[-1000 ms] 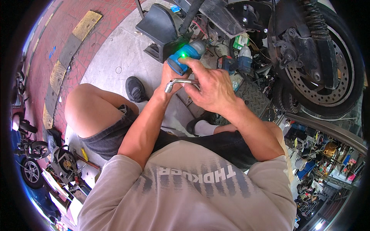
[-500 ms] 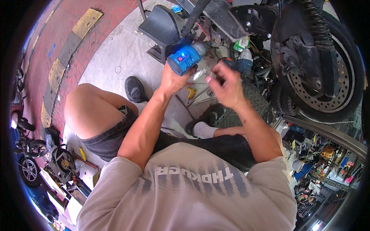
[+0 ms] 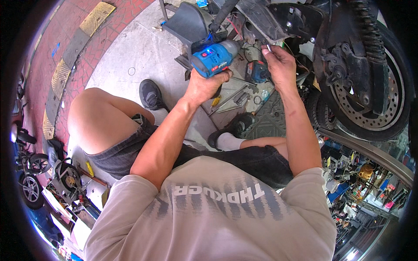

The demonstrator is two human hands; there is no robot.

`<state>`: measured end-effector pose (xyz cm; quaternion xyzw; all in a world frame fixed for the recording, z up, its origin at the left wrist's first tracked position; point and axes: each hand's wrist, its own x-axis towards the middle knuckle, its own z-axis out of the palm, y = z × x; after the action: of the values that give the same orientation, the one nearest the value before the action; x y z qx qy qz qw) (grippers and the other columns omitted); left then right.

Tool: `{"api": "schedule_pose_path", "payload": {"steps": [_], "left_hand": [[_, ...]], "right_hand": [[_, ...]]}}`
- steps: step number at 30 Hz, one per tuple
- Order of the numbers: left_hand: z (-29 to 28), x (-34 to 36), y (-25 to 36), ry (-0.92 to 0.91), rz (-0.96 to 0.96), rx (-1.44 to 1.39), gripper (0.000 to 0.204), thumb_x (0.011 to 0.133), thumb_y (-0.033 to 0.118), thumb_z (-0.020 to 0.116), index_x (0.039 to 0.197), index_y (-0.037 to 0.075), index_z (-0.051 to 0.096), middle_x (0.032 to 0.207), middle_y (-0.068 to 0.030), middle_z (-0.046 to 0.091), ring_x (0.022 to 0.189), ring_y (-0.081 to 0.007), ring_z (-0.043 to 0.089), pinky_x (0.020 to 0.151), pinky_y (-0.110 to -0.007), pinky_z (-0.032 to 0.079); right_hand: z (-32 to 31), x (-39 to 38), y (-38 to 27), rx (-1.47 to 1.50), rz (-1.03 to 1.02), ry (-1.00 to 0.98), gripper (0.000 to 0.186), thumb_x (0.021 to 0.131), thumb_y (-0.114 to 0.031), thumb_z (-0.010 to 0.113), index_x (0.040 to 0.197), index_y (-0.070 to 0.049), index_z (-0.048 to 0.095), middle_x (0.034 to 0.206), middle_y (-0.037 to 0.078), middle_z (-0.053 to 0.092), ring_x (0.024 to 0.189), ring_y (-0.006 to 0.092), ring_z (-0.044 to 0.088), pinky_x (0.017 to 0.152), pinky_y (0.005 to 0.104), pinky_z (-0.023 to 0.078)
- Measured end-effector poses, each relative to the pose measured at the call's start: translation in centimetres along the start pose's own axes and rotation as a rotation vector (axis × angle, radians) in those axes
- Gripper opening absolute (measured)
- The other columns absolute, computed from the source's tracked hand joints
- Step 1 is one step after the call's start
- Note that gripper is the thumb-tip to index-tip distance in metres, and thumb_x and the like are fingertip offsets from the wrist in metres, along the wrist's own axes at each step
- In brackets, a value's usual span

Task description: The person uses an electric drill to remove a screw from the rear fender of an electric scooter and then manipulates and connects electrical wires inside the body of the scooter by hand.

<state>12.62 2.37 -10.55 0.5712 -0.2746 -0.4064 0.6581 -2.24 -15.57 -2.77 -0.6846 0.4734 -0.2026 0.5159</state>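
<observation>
My left hand (image 3: 204, 86) is wrapped round the handle of a blue cordless impact driver (image 3: 212, 60), whose grey nose points up and to the right toward the black motorbike parts. Higher and to the right, my right hand (image 3: 281, 65) pinches a small silvery metal piece (image 3: 267, 47) between thumb and fingers, close under a dark panel (image 3: 261, 21). Its exact kind is too small to tell. Just left of that hand, a second blue and black power tool (image 3: 257, 71) lies among cables and parts, partly hidden.
A motorbike wheel (image 3: 394, 93) with a brake disc stands at the right. Between my feet lie metal hand tools (image 3: 233, 101) and a yellow-handled tool (image 3: 216, 101). A black plastic fender-like part (image 3: 187, 24) rests at the upper left. Cluttered shelves (image 3: 370, 174) are lower right.
My right hand has moved up and to the right, from beside the driver's nose to under the dark panel. My left hand still holds the driver, shifted slightly right.
</observation>
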Motion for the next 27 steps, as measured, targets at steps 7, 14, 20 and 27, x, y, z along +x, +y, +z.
{"api": "schedule_pose_path", "payload": {"steps": [7, 14, 20, 27], "left_hand": [[-3.5, 1.8, 0.4, -0.065, 0.202, 0.504, 0.025, 0.083, 0.011, 0.078, 0.106, 0.005, 0.07, 0.095, -0.0079, 0.072, 0.084, -0.021, 0.066, 0.08, -0.036, 0.055], [-2.1, 1.8, 1.4, -0.083, 0.142, 0.05, 0.026, 0.081, 0.005, 0.08, 0.105, 0.004, 0.07, 0.093, -0.0071, 0.075, 0.082, -0.0198, 0.07, 0.079, -0.036, 0.057], [-0.4, 0.5, 1.9, -0.108, -0.172, -0.242, 0.033, 0.084, 0.003, 0.079, 0.116, 0.001, 0.069, 0.104, -0.0108, 0.075, 0.096, -0.0228, 0.073, 0.081, -0.035, 0.058], [0.1, 0.4, 1.2, -0.018, -0.124, -0.197, 0.029, 0.081, -0.001, 0.08, 0.108, 0.003, 0.071, 0.096, -0.003, 0.073, 0.084, -0.0154, 0.069, 0.075, -0.031, 0.056]], "right_hand": [[-1.7, 1.7, -0.5, -0.319, -0.213, -0.049, 0.026, 0.093, -0.019, 0.074, 0.113, -0.002, 0.077, 0.089, 0.007, 0.077, 0.08, 0.0131, 0.068, 0.076, 0.0289, 0.052], [-1.9, 1.3, -3.1, -0.529, -0.222, -0.077, 0.03, 0.094, -0.025, 0.072, 0.114, -0.003, 0.076, 0.088, 0.013, 0.077, 0.07, 0.0127, 0.066, 0.07, 0.0316, 0.054], [0.2, 0.9, 1.5, -0.326, -0.343, 0.031, 0.03, 0.096, -0.026, 0.069, 0.117, -0.005, 0.074, 0.088, 0.016, 0.076, 0.074, 0.0228, 0.07, 0.072, 0.0336, 0.054], [-1.4, 0.6, -1.3, -0.659, -0.458, 0.001, 0.032, 0.098, -0.029, 0.067, 0.117, -0.004, 0.073, 0.088, 0.017, 0.072, 0.077, 0.0286, 0.068, 0.076, 0.038, 0.054]]}}
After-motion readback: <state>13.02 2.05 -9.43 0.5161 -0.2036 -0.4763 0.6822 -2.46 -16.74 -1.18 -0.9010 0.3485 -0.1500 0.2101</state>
